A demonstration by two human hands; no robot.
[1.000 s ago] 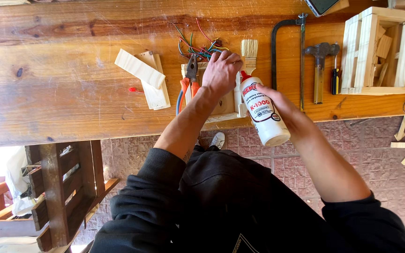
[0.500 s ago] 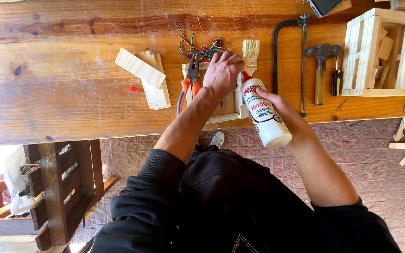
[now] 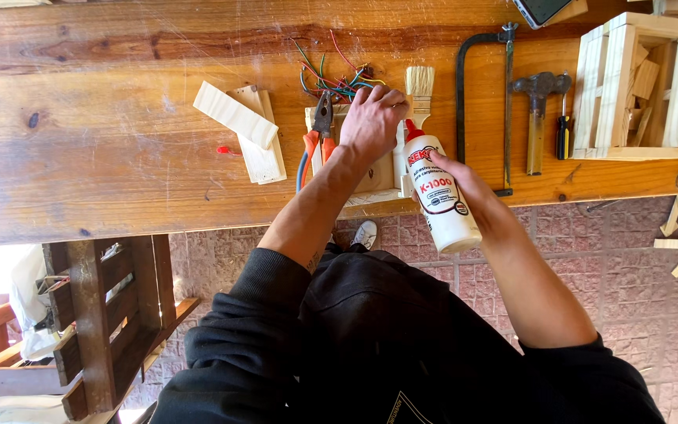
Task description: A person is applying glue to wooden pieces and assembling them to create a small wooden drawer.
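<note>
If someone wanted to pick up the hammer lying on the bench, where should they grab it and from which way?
Grip the hammer by its wooden handle, low on the end nearest the bench's front edge. It lies flat with the metal head pointing away, so a hand coming from above at the front edge closes across the handle. The hacksaw and a screwdriver flank it closely, which likely makes a sideways approach awkward.

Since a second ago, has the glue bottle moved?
No. The white glue bottle in the right hand still has its red tip beside the paintbrush, left of the hacksaw, as before.
</note>
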